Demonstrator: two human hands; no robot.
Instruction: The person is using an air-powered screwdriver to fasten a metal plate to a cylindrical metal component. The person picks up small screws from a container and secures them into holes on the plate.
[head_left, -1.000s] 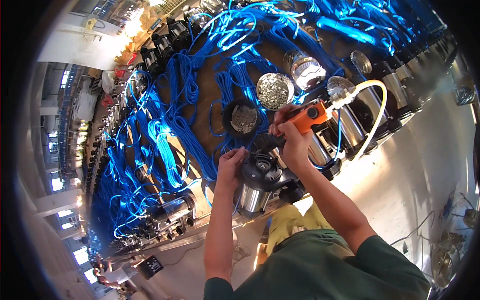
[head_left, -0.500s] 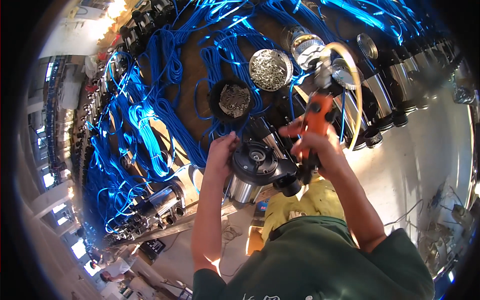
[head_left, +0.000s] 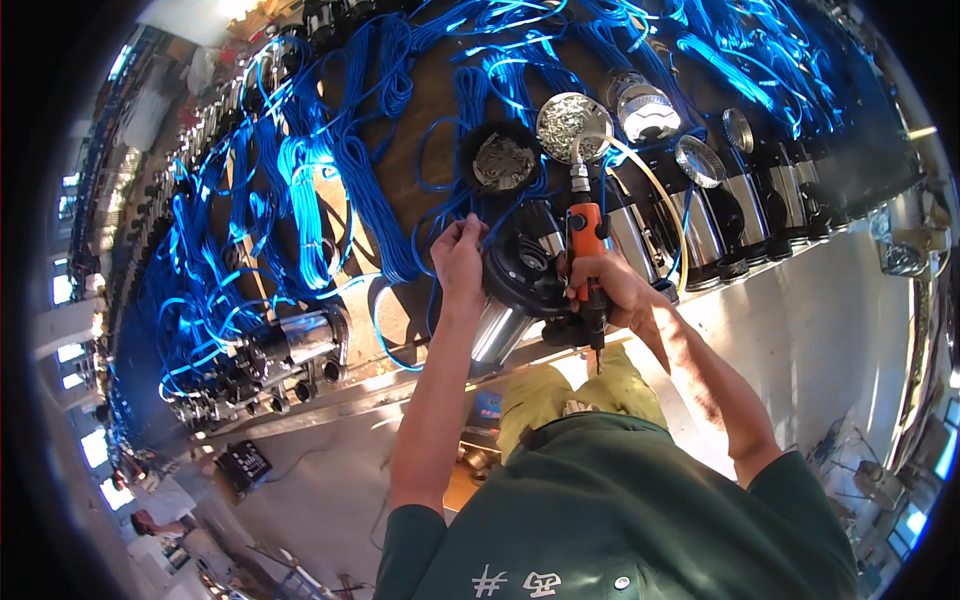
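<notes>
The person wears a dark green shirt and yellow trousers, facing the near edge of a brown table. The right hand has its grip wrapped around an orange driver, its slim bit pointing back toward the trousers. The black-topped metal unit sits tilted at the table's near edge, between the two hands. Beside its rim the left hand has its fingertips pressed together (whether something small lies between them, one cannot tell). Beyond the unit are a dark bowl and a silver dish, both holding small metal pieces; a pale hose curves from the driver's far end. Bundled blue cables spread across the table's left and far parts.
</notes>
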